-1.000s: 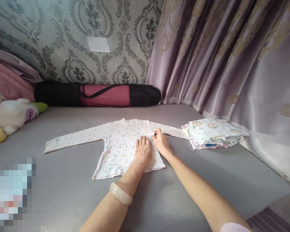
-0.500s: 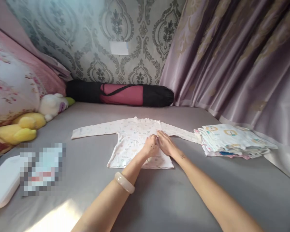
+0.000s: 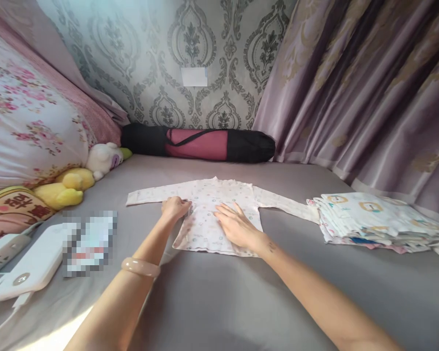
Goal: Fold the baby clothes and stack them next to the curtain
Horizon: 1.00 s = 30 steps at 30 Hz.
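Note:
A small white long-sleeved shirt (image 3: pixel 205 222) with a fine print lies spread on the grey bed sheet, both sleeves stretched out sideways. My left hand (image 3: pixel 174 209), a pale bangle on its wrist, has its fingers closed at the shirt's left side edge, just under the sleeve. The fingertips are partly hidden there. Flat on the right half of the shirt's front rests my right hand (image 3: pixel 237 226), fingers spread and holding nothing. Close to the right cuff sits a stack of folded cloths (image 3: pixel 373 219) with printed patterns.
A long black and dark red bag (image 3: pixel 197 144) lies along the wall. To the left are a floral cushion (image 3: pixel 32 126), a yellow plush toy (image 3: pixel 68 190), a white plush toy (image 3: pixel 102 158), a white power bank (image 3: pixel 40 263) with a cable, a power strip (image 3: pixel 3 251) and a blurred-out item (image 3: pixel 91 243).
My left hand has moved left from the shirt's middle to its left side edge. My right hand has flattened and spread on the shirt. The camera has turned slightly left.

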### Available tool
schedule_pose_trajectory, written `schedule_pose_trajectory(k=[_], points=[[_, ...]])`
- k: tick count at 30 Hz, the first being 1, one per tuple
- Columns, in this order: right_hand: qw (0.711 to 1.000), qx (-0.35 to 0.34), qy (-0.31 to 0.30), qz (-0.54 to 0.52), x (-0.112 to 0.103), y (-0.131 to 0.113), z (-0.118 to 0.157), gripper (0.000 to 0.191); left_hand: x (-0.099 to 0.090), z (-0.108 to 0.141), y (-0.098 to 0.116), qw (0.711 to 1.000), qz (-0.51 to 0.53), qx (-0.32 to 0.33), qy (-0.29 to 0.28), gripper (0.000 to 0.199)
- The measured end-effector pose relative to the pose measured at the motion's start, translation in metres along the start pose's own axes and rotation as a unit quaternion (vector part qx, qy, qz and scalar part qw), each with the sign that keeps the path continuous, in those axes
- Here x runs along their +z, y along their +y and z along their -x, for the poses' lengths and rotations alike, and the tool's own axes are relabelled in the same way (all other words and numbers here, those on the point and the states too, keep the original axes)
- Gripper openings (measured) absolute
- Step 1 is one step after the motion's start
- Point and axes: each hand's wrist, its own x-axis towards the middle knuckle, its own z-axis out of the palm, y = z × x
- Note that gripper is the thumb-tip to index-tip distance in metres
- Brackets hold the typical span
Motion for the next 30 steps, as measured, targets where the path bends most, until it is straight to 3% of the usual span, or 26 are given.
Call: schedule_pose_trajectory(k=[4,8,12,17,21,23,25,27,29,30], points=[[0.999,0.018,-0.008,-0.043,0.026,-0.013,-0.052,0.048,0.009,0.001,0.014,0.998,-0.011,-0.064,-0.022,0.021],[0.994,0.08,-0.007,-0.068,0.051,-0.021,-0.068,0.057,0.008,-0.001,0.016,0.997,-0.012,-0.077,-0.015,0.022],[0.995,0.088,-0.003,-0.055,0.06,-0.027,-0.064,0.063,0.007,-0.003,0.007,0.997,-0.02,-0.068,0.001,0.026],[0.996,0.071,-0.03,-0.052,0.055,-0.031,-0.062,0.061,0.007,-0.006,0.0,0.999,-0.03,-0.041,-0.009,0.027],[0.994,-0.013,-0.061,-0.095,0.044,-0.051,-0.036,0.06,0.003,-0.006,-0.001,0.999,-0.042,-0.013,-0.025,0.023],[0.983,-0.078,-0.088,-0.142,0.033,-0.066,-0.013,0.058,0.002,-0.004,0.001,0.998,-0.068,0.002,0.003,0.024],[0.959,-0.139,-0.132,-0.207,0.018,-0.074,0.009,0.049,0.004,-0.001,0.004,0.993,-0.095,0.045,0.05,0.026],[0.935,-0.15,-0.166,-0.275,0.002,-0.068,0.022,0.04,0.009,0.005,0.01,0.983,-0.097,0.134,0.075,0.027],[0.938,-0.082,-0.131,-0.309,-0.008,-0.046,0.021,0.038,0.018,0.014,0.019,0.966,-0.075,0.24,0.056,0.028],[0.95,-0.024,-0.077,-0.301,-0.011,-0.031,0.017,0.039,0.025,0.019,0.024,0.955,-0.064,0.287,0.039,0.03]])
